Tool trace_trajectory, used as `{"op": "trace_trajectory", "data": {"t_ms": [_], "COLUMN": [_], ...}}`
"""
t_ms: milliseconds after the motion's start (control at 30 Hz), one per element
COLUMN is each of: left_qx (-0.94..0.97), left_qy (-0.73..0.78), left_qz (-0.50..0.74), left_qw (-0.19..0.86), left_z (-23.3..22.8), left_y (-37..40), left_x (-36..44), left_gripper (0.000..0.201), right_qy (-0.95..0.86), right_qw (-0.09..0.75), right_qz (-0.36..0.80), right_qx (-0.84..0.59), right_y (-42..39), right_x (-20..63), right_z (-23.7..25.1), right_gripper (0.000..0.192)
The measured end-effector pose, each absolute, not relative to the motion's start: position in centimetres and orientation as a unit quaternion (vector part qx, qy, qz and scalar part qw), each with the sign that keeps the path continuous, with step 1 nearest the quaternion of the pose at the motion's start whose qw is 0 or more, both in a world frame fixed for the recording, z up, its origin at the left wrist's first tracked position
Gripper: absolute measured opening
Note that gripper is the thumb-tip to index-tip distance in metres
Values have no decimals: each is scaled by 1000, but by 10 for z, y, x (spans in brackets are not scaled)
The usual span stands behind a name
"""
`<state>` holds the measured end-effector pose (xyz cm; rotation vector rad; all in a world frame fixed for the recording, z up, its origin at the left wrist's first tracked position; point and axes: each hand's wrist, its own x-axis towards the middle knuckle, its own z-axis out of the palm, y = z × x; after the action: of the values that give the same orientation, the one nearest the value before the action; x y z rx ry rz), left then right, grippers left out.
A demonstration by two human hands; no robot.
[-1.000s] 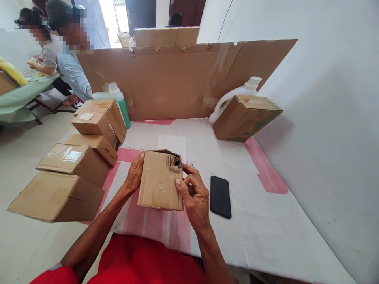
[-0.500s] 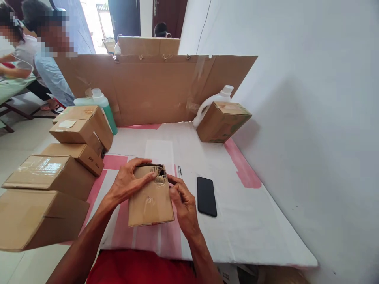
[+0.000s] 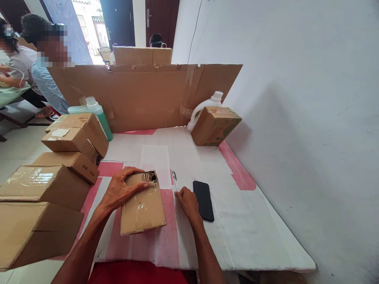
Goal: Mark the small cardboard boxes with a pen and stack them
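A small taped cardboard box [image 3: 143,209] with a torn hole at its far top edge lies on the white and pink table cover [image 3: 237,221] in front of me. My left hand [image 3: 121,189] rests on the box's far left corner, fingers spread over the top. My right hand [image 3: 185,199] is off the box, just to its right, fingers curled at the near end of a pen [image 3: 175,180] lying on the cover. A black phone [image 3: 203,194] lies flat right beside that hand.
Several cardboard boxes [image 3: 44,185] are stacked along the left edge. A cardboard screen [image 3: 142,94] stands across the back, with a green bottle [image 3: 97,112] at its left, a white jug [image 3: 204,108] and another box [image 3: 214,125] at its right. People sit at far left. A wall runs along the right.
The box came down from a tilted hold onto the table. My left hand moved onto its top; my right hand let go and shifted right to the pen.
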<state>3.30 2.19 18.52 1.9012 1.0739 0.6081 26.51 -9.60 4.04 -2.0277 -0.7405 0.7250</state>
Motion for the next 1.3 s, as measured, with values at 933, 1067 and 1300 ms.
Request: {"op": "trace_trajectory", "data": {"t_ms": [933, 1067, 1300], "left_qx": [745, 750, 758], "left_qy": [427, 450, 450], "left_qz": [230, 200, 177], "left_qw": [459, 442, 437], "left_z": [172, 183, 187], "left_y": [28, 26, 27], "left_x": [28, 30, 30], "left_gripper": [59, 59, 69], "right_qy": [-322, -330, -313], "right_qw": [618, 423, 217], "right_qz": [316, 352, 292], "right_qx": [-644, -767, -877], "right_y": [-59, -50, -59], "right_x": [252, 281, 271], "right_z": [128, 90, 56], "right_gripper": [26, 24, 31]}}
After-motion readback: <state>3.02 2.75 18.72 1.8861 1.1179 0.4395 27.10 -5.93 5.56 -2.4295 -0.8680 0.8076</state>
